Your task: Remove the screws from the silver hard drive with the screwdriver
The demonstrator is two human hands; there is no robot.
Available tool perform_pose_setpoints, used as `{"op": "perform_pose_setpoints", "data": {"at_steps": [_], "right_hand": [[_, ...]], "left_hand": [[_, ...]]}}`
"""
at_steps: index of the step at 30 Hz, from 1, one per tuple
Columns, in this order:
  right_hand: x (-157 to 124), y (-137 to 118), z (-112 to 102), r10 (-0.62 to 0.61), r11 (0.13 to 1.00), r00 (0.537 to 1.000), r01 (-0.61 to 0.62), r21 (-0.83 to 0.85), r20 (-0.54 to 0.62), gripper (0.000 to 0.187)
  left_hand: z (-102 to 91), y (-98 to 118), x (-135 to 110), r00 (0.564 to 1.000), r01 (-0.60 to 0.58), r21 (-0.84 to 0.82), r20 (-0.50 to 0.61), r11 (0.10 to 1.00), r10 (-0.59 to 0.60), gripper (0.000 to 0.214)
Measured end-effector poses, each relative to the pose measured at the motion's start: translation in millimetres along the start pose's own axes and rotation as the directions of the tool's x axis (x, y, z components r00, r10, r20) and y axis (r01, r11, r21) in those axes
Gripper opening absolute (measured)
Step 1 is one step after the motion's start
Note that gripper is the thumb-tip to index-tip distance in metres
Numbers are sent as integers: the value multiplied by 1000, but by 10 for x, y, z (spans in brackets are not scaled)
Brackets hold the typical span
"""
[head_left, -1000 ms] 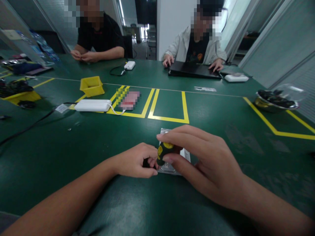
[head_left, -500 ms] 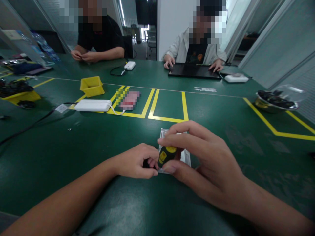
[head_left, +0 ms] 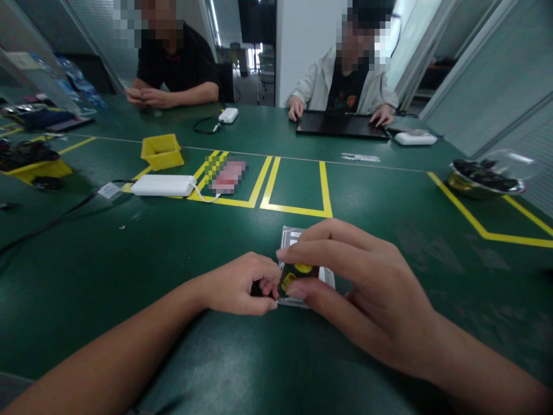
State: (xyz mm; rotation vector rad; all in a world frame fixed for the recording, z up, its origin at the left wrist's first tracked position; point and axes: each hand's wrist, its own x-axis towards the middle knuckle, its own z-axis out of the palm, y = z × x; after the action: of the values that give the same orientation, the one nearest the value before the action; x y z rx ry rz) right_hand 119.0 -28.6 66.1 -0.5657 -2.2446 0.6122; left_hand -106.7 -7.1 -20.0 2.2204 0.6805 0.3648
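A flat silver, box-shaped piece that looks like a hard drive (head_left: 290,236) lies on the green table in front of me, largely covered by my right hand. My right hand (head_left: 371,282) is closed on the black and yellow handle of a screwdriver (head_left: 288,281), held between thumb and fingertips above the drive. The screwdriver's tip is hidden. At the drive's left edge, my left hand (head_left: 242,283) is curled with thumb and fingers drawn in, close to the screwdriver handle. What its fingers grip is hidden from view.
Beyond the drive are yellow tape outlines (head_left: 298,210), a white power bank (head_left: 163,185) cabled to a phone (head_left: 228,176), and a yellow bin (head_left: 162,152). A bowl of dark parts (head_left: 486,176) stands right. Two people sit opposite, one at a black laptop (head_left: 343,125).
The screwdriver handle has turned a little in my right fingers, and my right hand has shifted slightly downward. My left hand has stayed almost still.
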Motion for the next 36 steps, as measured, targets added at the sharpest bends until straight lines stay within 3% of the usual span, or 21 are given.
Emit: {"op": "perform_pose_setpoints", "data": {"at_steps": [4, 13, 26, 32, 36], "right_hand": [[0, -8, -10, 4, 1000, 1000, -5, 2, 23, 21], [-6, -3, -15, -26, 999, 999, 24, 24, 48, 28], [-29, -1, -26, -67, 998, 996, 68, -6, 63, 24], [-3, -16, -17, -51, 999, 999, 51, -19, 15, 19], [7, -21, -26, -40, 999, 999, 40, -4, 15, 17]], "left_hand": [[10, 14, -15, 999, 0, 14, -38, 1000, 1, 15], [1, -24, 2, 999, -44, -21, -9, 999, 44, 16], [29, -34, -12, 996, -59, -33, -61, 998, 57, 6], [14, -10, -27, 1000, 24, 27, -11, 999, -24, 12], [17, -15, -26, 1000, 5, 2, -14, 1000, -5, 13]]}}
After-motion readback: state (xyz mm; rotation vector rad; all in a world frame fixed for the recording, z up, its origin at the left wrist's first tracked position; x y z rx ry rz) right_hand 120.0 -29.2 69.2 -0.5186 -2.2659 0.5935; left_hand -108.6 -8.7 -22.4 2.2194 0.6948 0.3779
